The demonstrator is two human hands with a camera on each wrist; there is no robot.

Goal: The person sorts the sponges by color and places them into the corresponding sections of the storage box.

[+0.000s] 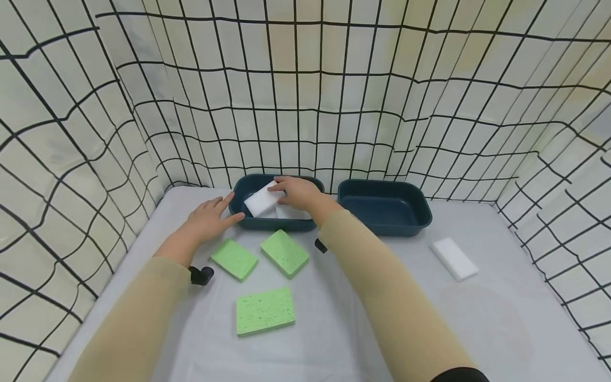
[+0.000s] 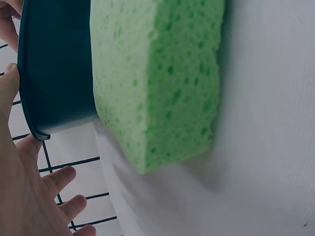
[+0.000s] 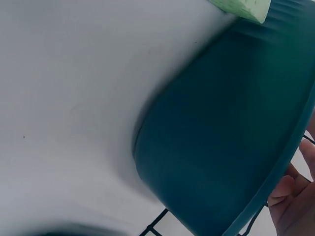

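Green sponges (image 1: 265,311) lie nearest; beyond them the right hand (image 1: 298,192) pinches a white sponge (image 1: 261,202) over the left tub (image 1: 241,216), left hand (image 1: 210,218) relaxed against its rim.

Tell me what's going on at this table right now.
A person's right hand holds a white sponge over the left bin, which already has another white one inside. The left hand steadies that bin's rim. Three green sponges and one white sponge lie on the table; the right bin is empty.

Green sponges (image 1: 260,258) crowd the left tub's (image 1: 243,187) front.
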